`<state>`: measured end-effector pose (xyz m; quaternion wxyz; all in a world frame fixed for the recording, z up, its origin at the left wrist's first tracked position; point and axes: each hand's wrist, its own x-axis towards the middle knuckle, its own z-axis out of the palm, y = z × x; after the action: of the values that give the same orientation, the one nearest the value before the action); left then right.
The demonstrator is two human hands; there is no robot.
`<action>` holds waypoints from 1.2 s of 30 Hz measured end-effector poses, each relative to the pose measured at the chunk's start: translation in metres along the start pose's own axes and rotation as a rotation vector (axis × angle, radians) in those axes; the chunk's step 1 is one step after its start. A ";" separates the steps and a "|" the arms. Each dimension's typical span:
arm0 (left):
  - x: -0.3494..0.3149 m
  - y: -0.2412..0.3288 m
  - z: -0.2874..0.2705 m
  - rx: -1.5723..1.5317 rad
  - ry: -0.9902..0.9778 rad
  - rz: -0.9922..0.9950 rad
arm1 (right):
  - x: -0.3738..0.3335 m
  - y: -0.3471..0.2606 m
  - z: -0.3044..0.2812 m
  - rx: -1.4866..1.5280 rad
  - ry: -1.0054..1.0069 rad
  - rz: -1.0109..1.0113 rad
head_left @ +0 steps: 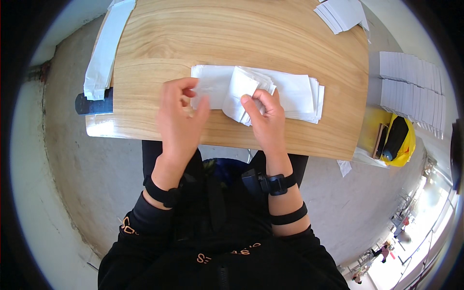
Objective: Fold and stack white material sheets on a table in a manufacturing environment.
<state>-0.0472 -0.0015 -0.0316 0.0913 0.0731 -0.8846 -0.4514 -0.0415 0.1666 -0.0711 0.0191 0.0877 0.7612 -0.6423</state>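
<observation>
My right hand (pixel 268 120) is closed on a bunch of folded white paper sheets (pixel 240 92), thumb on top and fingers curled at the edge. The bunch is bent over and fans out at its upper right. Beneath it, a long stack of flat white paper (pixel 295 96) lies across the wooden table near the front edge, its layers stepped at the right end. My left hand (pixel 182 113), slightly blurred, hovers by the stack's left end. Its thumb stands apart from the half-bent fingers, and nothing shows between them.
A long white paper bundle (pixel 107 53) lies along the wooden table's (pixel 159 43) left edge, above a dark blue object (pixel 94 102). More white sheets (pixel 342 14) sit at the far right corner. Right of the table are rows of stacked white paper (pixel 411 82) and a yellow bag (pixel 405 147).
</observation>
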 end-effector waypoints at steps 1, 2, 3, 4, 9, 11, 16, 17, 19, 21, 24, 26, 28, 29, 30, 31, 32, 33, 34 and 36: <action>-0.002 0.004 0.002 -0.045 -0.137 0.030 | 0.000 0.001 -0.001 -0.001 -0.001 0.000; -0.003 0.008 0.004 -0.091 -0.272 0.062 | 0.000 0.002 -0.001 0.065 -0.007 0.041; -0.005 0.010 0.010 -0.092 -0.269 0.062 | 0.001 0.003 -0.001 0.131 -0.014 0.082; -0.010 0.011 0.018 -0.120 -0.283 0.065 | 0.000 0.002 -0.002 0.129 -0.016 0.080; -0.012 0.006 0.030 -0.176 -0.233 0.002 | 0.001 0.001 -0.004 0.216 -0.065 0.046; -0.008 0.002 0.026 -0.225 -0.266 -0.135 | 0.002 -0.005 -0.008 0.197 -0.094 0.061; -0.003 -0.005 0.016 -0.328 -0.257 -0.285 | 0.000 -0.004 -0.007 0.107 -0.120 0.045; -0.004 -0.005 0.016 -0.338 -0.231 -0.218 | -0.001 -0.007 -0.007 0.065 -0.117 0.038; -0.006 -0.003 0.015 -0.346 -0.205 -0.151 | -0.001 -0.009 -0.005 0.025 -0.113 0.033; -0.006 -0.002 0.015 -0.145 -0.171 -0.055 | 0.000 -0.010 -0.005 0.017 -0.090 -0.033; -0.005 -0.005 0.015 -0.287 -0.208 -0.217 | 0.000 -0.014 -0.005 0.045 -0.115 0.032; -0.003 -0.006 0.012 -0.300 -0.183 -0.241 | 0.000 -0.012 -0.005 0.041 -0.114 0.026; -0.002 -0.007 0.010 -0.313 -0.159 -0.264 | 0.000 -0.011 -0.005 0.037 -0.112 0.021; -0.001 -0.008 0.008 -0.287 -0.170 -0.260 | 0.000 -0.012 -0.005 0.047 -0.106 -0.020; 0.000 -0.009 0.007 -0.262 -0.182 -0.255 | 0.000 -0.012 -0.005 0.056 -0.099 -0.060; 0.000 -0.009 0.005 -0.261 -0.181 -0.256 | 0.000 -0.013 -0.005 0.057 -0.100 -0.060; 0.001 -0.008 0.005 -0.241 -0.181 -0.278 | 0.000 -0.014 -0.006 0.055 -0.111 -0.043; 0.001 -0.008 0.004 -0.221 -0.181 -0.301 | 0.000 -0.014 -0.006 0.054 -0.121 -0.025; 0.001 -0.009 0.003 -0.222 -0.181 -0.302 | 0.000 -0.012 -0.006 0.053 -0.122 -0.024; 0.003 -0.011 0.002 -0.167 -0.175 -0.339 | 0.001 -0.007 -0.005 0.033 -0.104 -0.044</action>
<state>-0.0495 -0.0075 -0.0415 -0.0574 0.1734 -0.8237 -0.5369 -0.0430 0.1708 -0.0633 0.0431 0.0380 0.7502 -0.6587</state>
